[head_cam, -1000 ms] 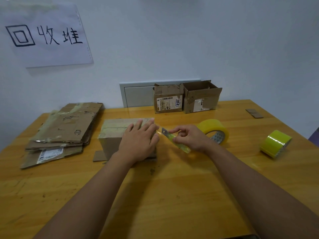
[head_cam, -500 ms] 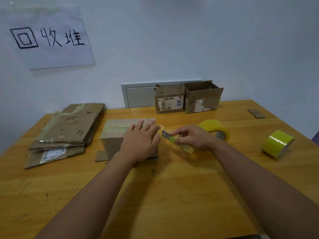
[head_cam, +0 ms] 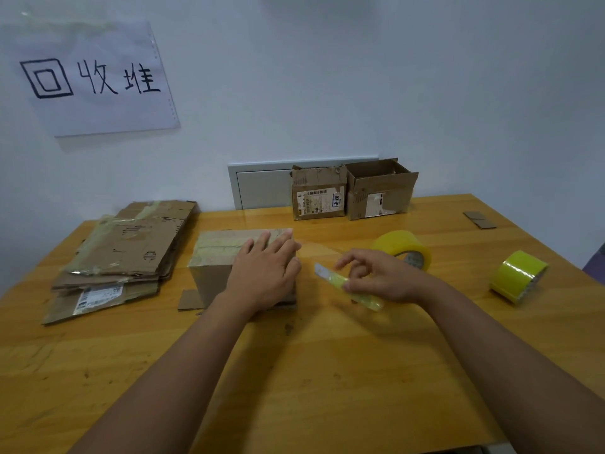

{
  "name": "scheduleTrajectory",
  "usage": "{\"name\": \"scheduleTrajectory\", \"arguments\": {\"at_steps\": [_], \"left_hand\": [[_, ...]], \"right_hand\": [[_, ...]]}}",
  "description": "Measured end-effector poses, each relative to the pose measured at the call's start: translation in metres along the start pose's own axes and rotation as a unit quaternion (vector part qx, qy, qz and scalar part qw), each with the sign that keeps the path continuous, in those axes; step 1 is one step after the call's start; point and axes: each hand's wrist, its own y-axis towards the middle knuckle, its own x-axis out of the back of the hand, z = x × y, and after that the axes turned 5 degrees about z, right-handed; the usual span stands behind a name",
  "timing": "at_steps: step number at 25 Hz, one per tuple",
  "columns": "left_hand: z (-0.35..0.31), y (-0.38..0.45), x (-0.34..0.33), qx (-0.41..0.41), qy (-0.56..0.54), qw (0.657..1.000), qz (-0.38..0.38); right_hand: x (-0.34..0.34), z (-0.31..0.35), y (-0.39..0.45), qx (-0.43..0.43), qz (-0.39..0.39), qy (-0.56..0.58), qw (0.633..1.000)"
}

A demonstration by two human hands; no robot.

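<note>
The left hand (head_cam: 262, 276) is lying palm-down on the top of a taped cardboard box (head_cam: 214, 257), its fingers (head_cam: 281, 245) straight and released, reaching toward the box's far right corner. The box is sitting near the middle of the wooden table (head_cam: 327, 371). Just to the right of the box, the right hand (head_cam: 379, 278) is grasping a yellow-green utility knife (head_cam: 335, 279) between thumb and curled fingers; the knife is pointing its blade end at the box, slightly apart from it. A pale yellow tape roll (head_cam: 406, 247) is standing just behind the right hand, and a bright yellow tape roll (head_cam: 517, 276) is lying farther right. A stack of flattened cardboard (head_cam: 124, 253) is lying left of the box.
</note>
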Motion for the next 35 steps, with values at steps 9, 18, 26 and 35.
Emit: {"name": "scheduleTrajectory", "arguments": {"at_steps": [9, 18, 26, 35], "left_hand": [[-0.001, -0.001, 0.001, 0.001, 0.002, 1.000, 0.000], [-0.001, -0.001, 0.000, 0.001, -0.004, 1.000, -0.006], [-0.008, 0.004, -0.002, 0.037, -0.044, 0.996, -0.062], [-0.014, 0.009, 0.000, 0.077, -0.081, 0.988, -0.107]], "right_hand": [[-0.045, -0.030, -0.019, -0.030, 0.084, -0.206, 0.974], [-0.019, 0.024, 0.039, 0.054, -0.212, 0.085, 0.972], [-0.017, -0.007, 0.082, -0.070, -0.145, -0.046, 0.986], [-0.009, -0.005, 0.074, -0.021, -0.129, 0.003, 0.991]]}}
